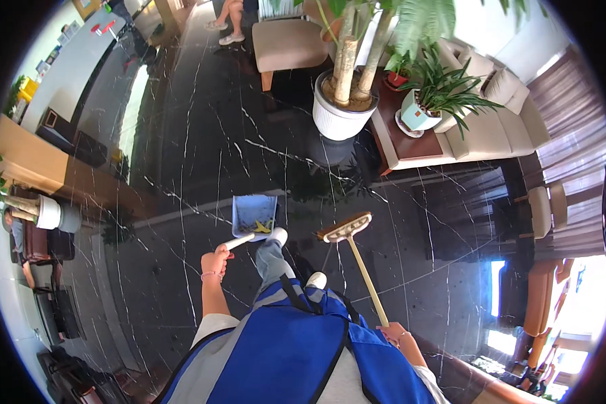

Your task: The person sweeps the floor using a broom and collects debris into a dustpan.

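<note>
My left hand [215, 261] is closed round the white handle of a blue dustpan [254, 210], which is low over or on the dark floor ahead of my feet. Dark debris and a yellow scrap [261, 227] lie inside the pan. To the right, my right hand [392, 332] grips the pale yellow stick of a broom [349, 229]. Its light head with brown bristles is at floor level, apart from the dustpan. Part of the right hand's fingers is hidden by the stick and my blue vest [276, 357].
Black marble floor [202, 148] with white veins spreads around me. Ahead stand a large potted plant [343, 114], a beige chair [289, 46] and a sofa [498, 128]. Another plant pot [49, 212] is at the left. A seated person's legs [231, 23] show at the far end.
</note>
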### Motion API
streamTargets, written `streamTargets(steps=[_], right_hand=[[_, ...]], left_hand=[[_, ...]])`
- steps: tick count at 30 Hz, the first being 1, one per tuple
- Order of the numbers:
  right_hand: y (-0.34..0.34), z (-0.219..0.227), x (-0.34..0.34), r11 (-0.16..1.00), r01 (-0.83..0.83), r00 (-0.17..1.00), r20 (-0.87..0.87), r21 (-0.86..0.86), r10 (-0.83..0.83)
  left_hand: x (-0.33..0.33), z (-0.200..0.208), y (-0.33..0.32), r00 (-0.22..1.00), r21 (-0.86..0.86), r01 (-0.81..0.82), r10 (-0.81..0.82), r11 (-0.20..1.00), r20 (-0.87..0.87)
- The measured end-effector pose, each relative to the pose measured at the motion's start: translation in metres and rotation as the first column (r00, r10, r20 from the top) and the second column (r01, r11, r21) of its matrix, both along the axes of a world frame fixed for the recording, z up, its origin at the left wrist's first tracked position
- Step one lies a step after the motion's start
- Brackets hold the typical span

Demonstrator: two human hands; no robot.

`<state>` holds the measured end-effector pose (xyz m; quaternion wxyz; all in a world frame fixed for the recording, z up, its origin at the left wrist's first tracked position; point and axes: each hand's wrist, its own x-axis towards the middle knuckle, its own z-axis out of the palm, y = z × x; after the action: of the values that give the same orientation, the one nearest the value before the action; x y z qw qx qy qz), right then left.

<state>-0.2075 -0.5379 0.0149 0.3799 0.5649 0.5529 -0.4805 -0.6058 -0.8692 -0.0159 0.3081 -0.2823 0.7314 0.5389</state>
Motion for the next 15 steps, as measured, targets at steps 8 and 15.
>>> streamTargets(steps=[8,15], right_hand=[[-0.004,-0.023,-0.168,0.993,0.102,0.988,-0.113,-0.062,-0.108],[0.001,-0.079,-0.387,0.991,0.082,0.971,-0.218,-0.102,-0.102]], left_hand=[[-0.109,-0.010,-0.019,0.997,-0.078,0.077,-0.077,0.994,0.006],[-0.186,-0.028,-0.056,0.989,-0.167,0.127,-0.111,0.978,0.102]])
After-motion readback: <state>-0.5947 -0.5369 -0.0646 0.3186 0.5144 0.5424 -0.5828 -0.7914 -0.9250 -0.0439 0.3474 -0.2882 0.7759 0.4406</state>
